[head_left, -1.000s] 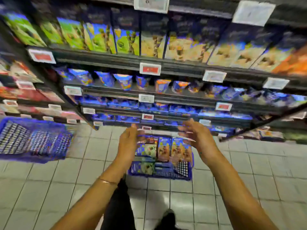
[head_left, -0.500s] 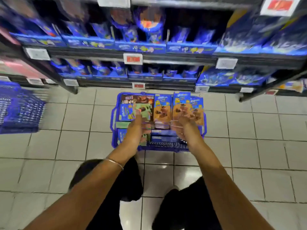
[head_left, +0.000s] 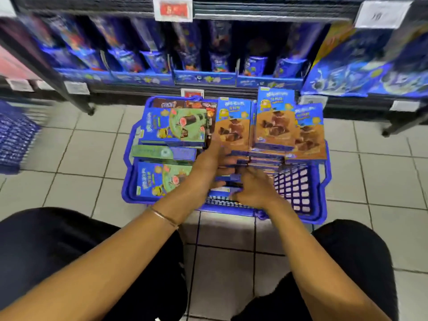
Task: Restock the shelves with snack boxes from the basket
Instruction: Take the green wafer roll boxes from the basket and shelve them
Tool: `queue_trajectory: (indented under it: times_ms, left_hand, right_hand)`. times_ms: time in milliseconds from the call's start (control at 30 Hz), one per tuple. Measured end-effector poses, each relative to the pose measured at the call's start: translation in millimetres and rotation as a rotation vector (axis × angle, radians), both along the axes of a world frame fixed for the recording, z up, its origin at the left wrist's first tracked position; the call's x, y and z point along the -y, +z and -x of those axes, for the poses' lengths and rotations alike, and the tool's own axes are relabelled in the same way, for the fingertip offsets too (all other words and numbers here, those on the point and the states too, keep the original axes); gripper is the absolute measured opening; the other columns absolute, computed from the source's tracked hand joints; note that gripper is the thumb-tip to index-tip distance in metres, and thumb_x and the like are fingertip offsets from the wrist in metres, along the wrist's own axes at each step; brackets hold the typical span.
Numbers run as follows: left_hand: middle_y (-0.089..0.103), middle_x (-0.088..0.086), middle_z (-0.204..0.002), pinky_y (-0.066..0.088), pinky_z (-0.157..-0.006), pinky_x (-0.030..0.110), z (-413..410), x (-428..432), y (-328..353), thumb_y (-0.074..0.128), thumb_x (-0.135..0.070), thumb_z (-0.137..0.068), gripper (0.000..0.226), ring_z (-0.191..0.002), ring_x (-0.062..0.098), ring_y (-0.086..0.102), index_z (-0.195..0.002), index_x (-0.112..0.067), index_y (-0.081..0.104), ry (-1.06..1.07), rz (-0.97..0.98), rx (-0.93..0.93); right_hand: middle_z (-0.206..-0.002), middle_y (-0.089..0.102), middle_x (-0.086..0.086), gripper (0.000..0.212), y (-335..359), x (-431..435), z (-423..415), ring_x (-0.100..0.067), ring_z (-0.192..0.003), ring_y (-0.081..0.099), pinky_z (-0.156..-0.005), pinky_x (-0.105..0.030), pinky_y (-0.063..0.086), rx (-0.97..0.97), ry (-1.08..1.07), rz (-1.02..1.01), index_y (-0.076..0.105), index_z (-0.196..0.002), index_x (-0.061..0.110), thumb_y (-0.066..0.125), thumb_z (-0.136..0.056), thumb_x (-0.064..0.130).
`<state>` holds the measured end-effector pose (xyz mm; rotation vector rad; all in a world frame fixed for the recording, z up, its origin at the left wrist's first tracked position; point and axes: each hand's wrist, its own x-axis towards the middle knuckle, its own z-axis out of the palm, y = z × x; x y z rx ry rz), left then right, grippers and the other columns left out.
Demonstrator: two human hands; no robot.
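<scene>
Sunk deeper into the basket (head_left: 291, 188) since before, left grip (head_left: 208, 162) lies spread against the upright brown boxes (head_left: 273, 126) at 1 o'clock; right grip (head_left: 254, 189) curls over the flat boxes (head_left: 264, 161) at 6 o'clock; green boxes (head_left: 176, 126) fill 9 o'clock.

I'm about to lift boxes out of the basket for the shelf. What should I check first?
1. Basket flat on the floor: ok.
2. Left hand and right hand at the brown boxes: ok.
3. Firm hold on a box: cannot tell, the fingers are blurred.
4. Green boxes clear of both hands: ok.
5. Free slot on the shelf: cannot tell, only blue packs and dark gaps show.
</scene>
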<state>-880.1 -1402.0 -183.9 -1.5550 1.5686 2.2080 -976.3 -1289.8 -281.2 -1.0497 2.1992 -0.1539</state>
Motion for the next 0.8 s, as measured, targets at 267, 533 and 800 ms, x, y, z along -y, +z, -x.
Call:
queue_trajectory:
  times_ms: [267, 533, 800]
  left_hand:
    - [0.076, 0.008, -0.121, 0.05, -0.094, 0.042, -8, -13, 19, 0.024, -0.071, -0.105, 0.074, -0.101, 0.022, 0.071, -0.131, -0.016, 0.068, -0.112, 0.097, 0.067]
    - [0.078, 0.006, -0.115, 0.053, -0.09, 0.041, -21, -12, 24, 0.023, -0.074, -0.104, 0.072, -0.105, 0.025, 0.073, -0.114, -0.02, 0.071, -0.107, 0.085, 0.027]
    - [0.078, 0.009, -0.117, 0.053, -0.079, 0.036, -4, -1, 42, 0.028, -0.061, -0.111, 0.063, -0.1, 0.025, 0.073, -0.121, -0.014, 0.069, 0.007, 0.197, -0.086]
  right_hand:
    - [-0.146, 0.043, -0.004, 0.076, -7, 5, -2, -0.03, -0.137, 0.031, -0.105, -0.049, 0.037, -0.195, 0.215, -0.14, 0.031, -0.145, 0.018, 0.069, -0.081, 0.032]
    - [-0.129, 0.063, -0.006, 0.069, -4, 4, 6, -0.031, -0.123, 0.055, -0.099, -0.047, 0.045, -0.409, 0.292, -0.087, 0.043, -0.137, 0.022, 0.072, -0.076, 0.035]
    - [-0.104, 0.068, 0.011, 0.066, 70, -24, 19, -0.017, -0.093, 0.067, -0.083, -0.039, 0.056, 0.151, -0.202, 0.305, 0.059, -0.12, 0.03, 0.081, -0.061, 0.05]
